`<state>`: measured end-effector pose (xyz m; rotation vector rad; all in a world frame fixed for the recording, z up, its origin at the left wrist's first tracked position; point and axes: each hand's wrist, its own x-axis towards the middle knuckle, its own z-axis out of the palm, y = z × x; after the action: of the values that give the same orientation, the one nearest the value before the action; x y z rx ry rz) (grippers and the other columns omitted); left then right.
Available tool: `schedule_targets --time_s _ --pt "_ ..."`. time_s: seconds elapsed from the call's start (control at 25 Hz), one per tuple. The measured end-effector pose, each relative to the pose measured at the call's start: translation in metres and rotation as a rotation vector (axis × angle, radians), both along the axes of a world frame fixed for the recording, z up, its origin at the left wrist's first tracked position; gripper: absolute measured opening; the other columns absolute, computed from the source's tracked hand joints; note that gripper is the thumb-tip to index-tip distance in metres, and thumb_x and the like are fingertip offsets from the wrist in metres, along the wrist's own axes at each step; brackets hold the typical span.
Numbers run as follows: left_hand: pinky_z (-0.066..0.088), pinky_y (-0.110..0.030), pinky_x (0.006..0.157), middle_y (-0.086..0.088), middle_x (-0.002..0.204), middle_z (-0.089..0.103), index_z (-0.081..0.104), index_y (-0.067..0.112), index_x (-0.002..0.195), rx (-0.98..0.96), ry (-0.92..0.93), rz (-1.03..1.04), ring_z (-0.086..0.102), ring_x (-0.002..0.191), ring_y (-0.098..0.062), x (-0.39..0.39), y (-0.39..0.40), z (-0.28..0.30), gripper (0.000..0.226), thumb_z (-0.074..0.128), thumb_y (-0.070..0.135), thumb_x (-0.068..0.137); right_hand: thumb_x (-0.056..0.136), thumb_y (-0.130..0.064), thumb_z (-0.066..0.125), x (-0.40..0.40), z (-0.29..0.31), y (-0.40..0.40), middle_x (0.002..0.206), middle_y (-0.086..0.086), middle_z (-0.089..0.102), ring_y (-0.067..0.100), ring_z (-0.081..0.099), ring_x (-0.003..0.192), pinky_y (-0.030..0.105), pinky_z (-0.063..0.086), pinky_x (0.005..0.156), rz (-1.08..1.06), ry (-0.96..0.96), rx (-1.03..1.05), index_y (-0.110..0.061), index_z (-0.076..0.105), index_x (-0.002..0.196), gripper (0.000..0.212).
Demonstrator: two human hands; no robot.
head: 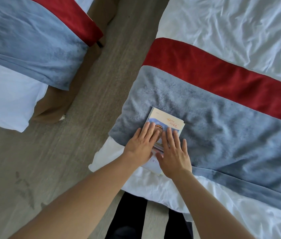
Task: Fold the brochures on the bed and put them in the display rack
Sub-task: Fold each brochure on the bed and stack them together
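Observation:
A folded brochure [166, 120] with a pale cover, orange lettering and a blue picture lies on the grey-blue bed runner [222, 135], near the bed's left corner. My left hand [140, 145] lies flat on its left half, fingers together and stretched out. My right hand [174, 152] lies flat on its right half and lower end, fingers slightly spread. Both palms press down on the paper; neither grips it. The brochure's lower part is hidden under my hands. No display rack is in view.
The bed has white sheets [239, 31] and a red band [222, 75] beyond the runner. A second bed [24, 49] with the same runner stands to the left across a strip of grey wood floor [93, 100]. My dark-trousered legs [145, 221] are at the bed's near edge.

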<state>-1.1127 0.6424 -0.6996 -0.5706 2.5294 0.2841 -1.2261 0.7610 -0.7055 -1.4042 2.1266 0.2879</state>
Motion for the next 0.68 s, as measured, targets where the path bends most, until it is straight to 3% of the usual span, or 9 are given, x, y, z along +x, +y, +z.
schedule_targets --time_s 0.08,0.16,0.28,0.36,0.52,0.68 --pt "0.02 -0.043 0.12 -0.02 0.165 -0.005 0.013 0.013 0.157 0.085 0.123 0.064 -0.004 0.153 -0.034 0.001 -0.002 0.005 0.079 0.055 0.035 0.094 0.101 -0.053 0.038 0.0 0.006 -0.001 0.167 0.005 -0.014 0.026 -0.013 0.153 0.049 0.008 0.123 -0.076 -0.04 -0.059 -0.016 -0.007 0.16 0.083" --pt "0.036 -0.039 0.111 -0.018 0.162 0.011 0.026 0.011 0.153 0.18 0.313 0.251 0.014 0.151 -0.032 0.002 -0.002 0.009 0.074 0.06 0.027 0.089 0.096 -0.046 0.053 -0.001 0.014 -0.001 0.165 0.012 0.014 0.031 0.014 0.151 0.047 0.027 0.117 -0.396 -0.051 -0.203 -0.012 0.016 0.158 0.08" --pt "0.047 -0.04 0.097 -0.013 0.143 0.04 0.035 0.008 0.146 0.256 0.391 0.696 0.041 0.131 -0.03 -0.007 -0.001 0.011 0.063 0.061 0.023 0.091 0.09 -0.033 0.061 -0.007 0.021 -0.007 0.132 0.013 0.052 0.031 0.049 0.119 0.044 0.046 0.091 -0.821 -0.116 -0.228 -0.012 0.043 0.14 0.057" --pt "0.044 -0.04 0.093 -0.013 0.129 0.048 0.044 0.006 0.138 0.261 0.306 0.864 0.046 0.121 -0.031 -0.017 -0.005 0.009 0.049 0.056 0.024 0.094 0.09 -0.027 0.057 -0.006 0.02 -0.017 0.122 0.012 0.058 0.031 0.056 0.108 0.04 0.045 0.084 -0.945 -0.238 -0.167 -0.012 0.048 0.132 0.045" --pt "0.043 -0.039 0.088 -0.014 0.118 0.054 0.056 0.005 0.115 0.245 0.282 0.941 0.051 0.111 -0.031 -0.025 -0.011 0.009 0.027 0.055 0.023 0.095 0.088 -0.017 0.056 -0.007 0.019 -0.028 0.111 0.013 0.063 0.034 0.059 0.1 0.041 0.049 0.085 -1.031 -0.356 -0.149 -0.012 0.05 0.127 0.041" --pt "0.048 -0.042 0.085 -0.011 0.111 0.062 0.058 0.007 0.113 0.23 0.312 0.972 0.059 0.103 -0.031 -0.024 -0.01 0.008 0.022 0.055 0.017 0.094 0.087 -0.011 0.051 -0.009 0.02 -0.022 0.101 0.008 0.064 0.033 0.061 0.093 0.049 0.054 0.083 -1.093 -0.418 -0.195 -0.017 0.048 0.129 0.043"
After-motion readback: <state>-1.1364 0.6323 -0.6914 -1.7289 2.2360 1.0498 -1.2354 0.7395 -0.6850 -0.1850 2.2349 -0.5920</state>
